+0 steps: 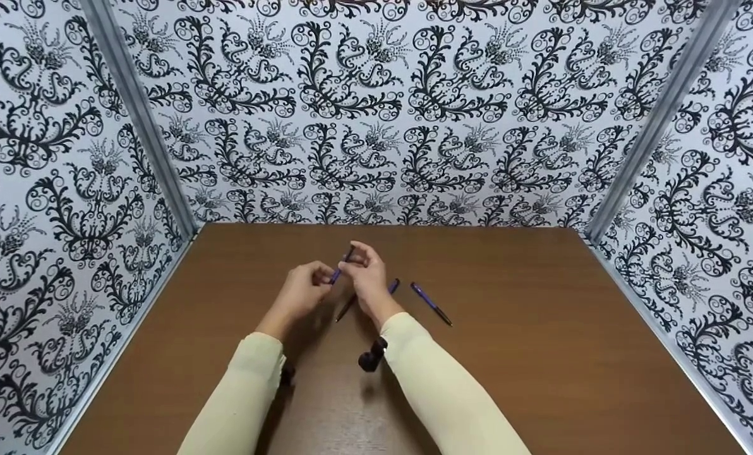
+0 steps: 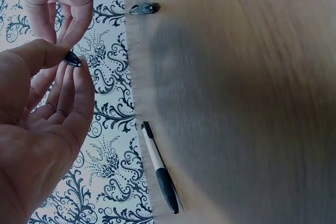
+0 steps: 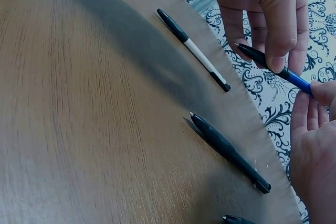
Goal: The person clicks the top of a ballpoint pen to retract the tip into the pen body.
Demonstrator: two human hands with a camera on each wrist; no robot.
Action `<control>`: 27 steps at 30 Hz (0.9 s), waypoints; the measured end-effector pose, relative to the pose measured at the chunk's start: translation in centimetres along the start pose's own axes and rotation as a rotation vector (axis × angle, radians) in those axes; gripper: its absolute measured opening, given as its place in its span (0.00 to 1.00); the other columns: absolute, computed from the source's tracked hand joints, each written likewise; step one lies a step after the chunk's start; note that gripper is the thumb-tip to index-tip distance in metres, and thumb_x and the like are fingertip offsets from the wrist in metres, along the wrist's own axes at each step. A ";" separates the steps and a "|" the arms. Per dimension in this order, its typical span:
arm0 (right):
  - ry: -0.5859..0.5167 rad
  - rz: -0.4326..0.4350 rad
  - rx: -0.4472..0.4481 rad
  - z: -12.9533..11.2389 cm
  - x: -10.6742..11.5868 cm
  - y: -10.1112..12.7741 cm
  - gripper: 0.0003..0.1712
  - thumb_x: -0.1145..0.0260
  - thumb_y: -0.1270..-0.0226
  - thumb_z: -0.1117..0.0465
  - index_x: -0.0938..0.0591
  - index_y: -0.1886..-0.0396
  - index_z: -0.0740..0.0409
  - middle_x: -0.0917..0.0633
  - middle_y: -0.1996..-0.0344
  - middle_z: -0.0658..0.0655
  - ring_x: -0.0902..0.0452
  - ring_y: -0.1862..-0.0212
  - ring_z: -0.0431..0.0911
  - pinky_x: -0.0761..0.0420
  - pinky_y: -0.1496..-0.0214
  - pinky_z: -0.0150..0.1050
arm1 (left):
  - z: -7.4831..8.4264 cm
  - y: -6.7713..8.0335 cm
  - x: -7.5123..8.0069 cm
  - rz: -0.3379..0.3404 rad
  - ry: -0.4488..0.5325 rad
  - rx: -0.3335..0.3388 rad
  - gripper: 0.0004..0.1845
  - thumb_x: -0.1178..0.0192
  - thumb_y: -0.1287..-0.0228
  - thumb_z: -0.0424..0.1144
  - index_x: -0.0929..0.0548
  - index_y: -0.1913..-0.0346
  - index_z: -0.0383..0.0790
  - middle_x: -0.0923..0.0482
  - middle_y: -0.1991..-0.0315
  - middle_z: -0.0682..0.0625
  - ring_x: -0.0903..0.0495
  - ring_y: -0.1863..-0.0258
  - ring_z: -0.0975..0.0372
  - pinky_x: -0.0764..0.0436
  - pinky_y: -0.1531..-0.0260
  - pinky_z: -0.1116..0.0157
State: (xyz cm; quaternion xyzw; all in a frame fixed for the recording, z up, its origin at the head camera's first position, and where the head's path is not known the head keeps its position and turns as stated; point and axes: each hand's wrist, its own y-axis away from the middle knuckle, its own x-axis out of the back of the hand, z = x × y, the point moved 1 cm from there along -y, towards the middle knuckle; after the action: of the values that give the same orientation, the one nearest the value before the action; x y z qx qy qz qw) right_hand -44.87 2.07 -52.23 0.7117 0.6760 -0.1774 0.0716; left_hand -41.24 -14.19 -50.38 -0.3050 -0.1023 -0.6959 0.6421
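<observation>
Both hands hold one blue pen with dark ends above the table. My left hand pinches its black grip between thumb and fingers; the point sticks out beyond them in the right wrist view. My right hand has its thumb and fingers on the blue barrel, towards the other end. Below the hands, a pen lies partly hidden by the right hand; in the right wrist view its barrel looks pale. Beside the right wrist shows the blue end of another pen.
A further blue pen with a black grip lies on the brown wooden table, right of the right hand. Black-and-white patterned walls with grey corner posts enclose the back and sides. A small black device sits at the right wrist.
</observation>
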 end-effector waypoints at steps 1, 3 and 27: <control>-0.004 0.000 0.001 0.0 0.0 0.0 0.32 0.29 0.36 0.83 0.17 0.33 0.64 0.13 0.50 0.68 0.16 0.54 0.46 0.13 0.51 0.36 | 0.0 0.0 0.0 -0.001 0.000 0.001 0.12 0.33 0.31 0.22 0.10 0.49 0.35 0.13 0.59 0.45 0.14 0.56 0.54 0.14 0.52 0.54; -0.007 -0.001 0.006 0.0 -0.1 0.1 0.31 0.29 0.36 0.84 0.17 0.33 0.65 0.13 0.49 0.69 0.16 0.53 0.46 0.12 0.51 0.37 | 0.0 0.1 0.0 -0.002 0.001 0.004 0.12 0.33 0.31 0.22 0.10 0.49 0.35 0.13 0.59 0.44 0.14 0.57 0.54 0.14 0.54 0.54; -0.056 -0.001 0.005 0.0 -0.2 0.1 0.36 0.30 0.36 0.86 0.21 0.28 0.64 0.14 0.58 0.60 0.12 0.55 0.52 0.11 0.49 0.38 | 0.3 0.2 -0.1 0.007 0.046 0.020 0.12 0.31 0.31 0.20 0.11 0.49 0.34 0.13 0.59 0.45 0.15 0.58 0.56 0.14 0.56 0.59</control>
State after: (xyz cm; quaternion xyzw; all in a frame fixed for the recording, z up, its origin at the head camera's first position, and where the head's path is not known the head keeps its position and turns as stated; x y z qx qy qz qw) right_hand -44.75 1.89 -52.15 0.7061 0.6737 -0.1991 0.0886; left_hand -40.96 -13.98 -50.20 -0.2827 -0.0936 -0.6993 0.6498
